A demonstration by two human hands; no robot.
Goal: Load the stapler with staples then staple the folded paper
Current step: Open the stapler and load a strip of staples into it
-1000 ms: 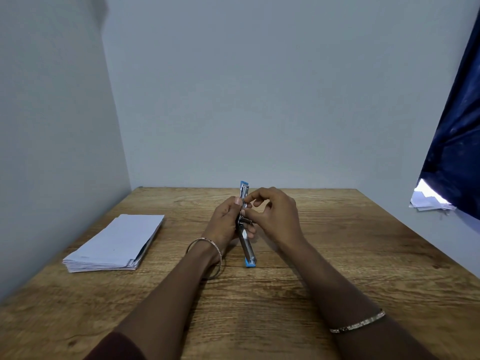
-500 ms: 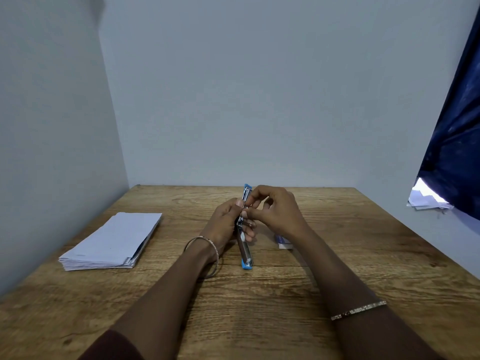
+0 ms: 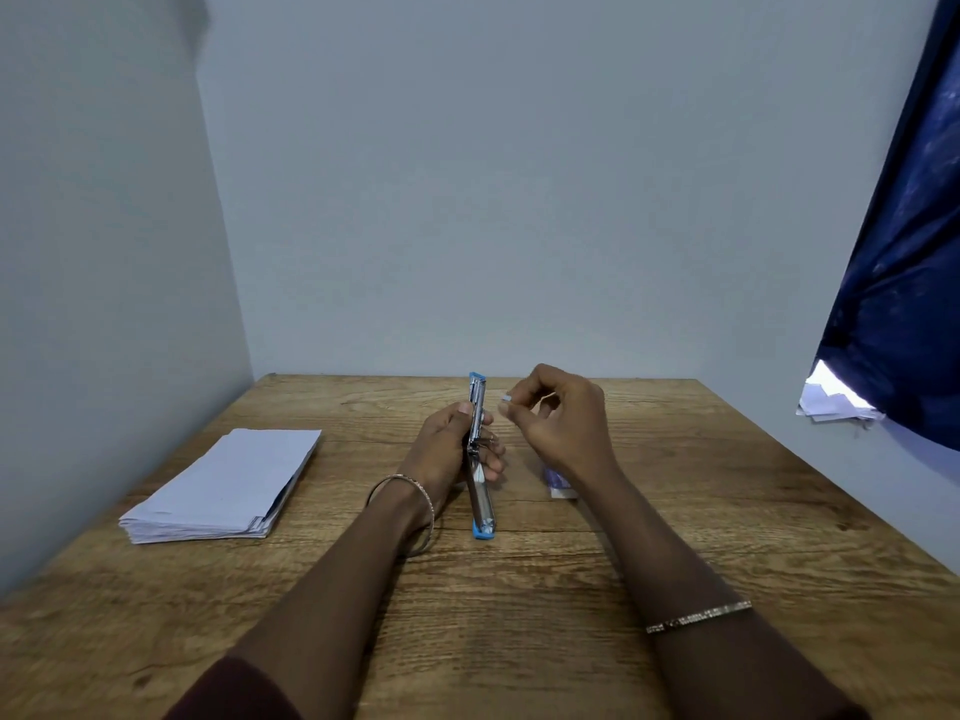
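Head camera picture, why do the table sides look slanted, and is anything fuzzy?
Head view: the wide-angle lens splays the table's edges; the right hand looks slightly fuzzy, the stapler sharp; daylight glares under the dark blue curtain.

Box (image 3: 560,484) half behind right hand (image 3: 563,423)

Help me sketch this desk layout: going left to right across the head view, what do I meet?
Stack of paper → left hand gripping the stapler → right hand pinching a small pale strip → loose papers by the blue curtain.
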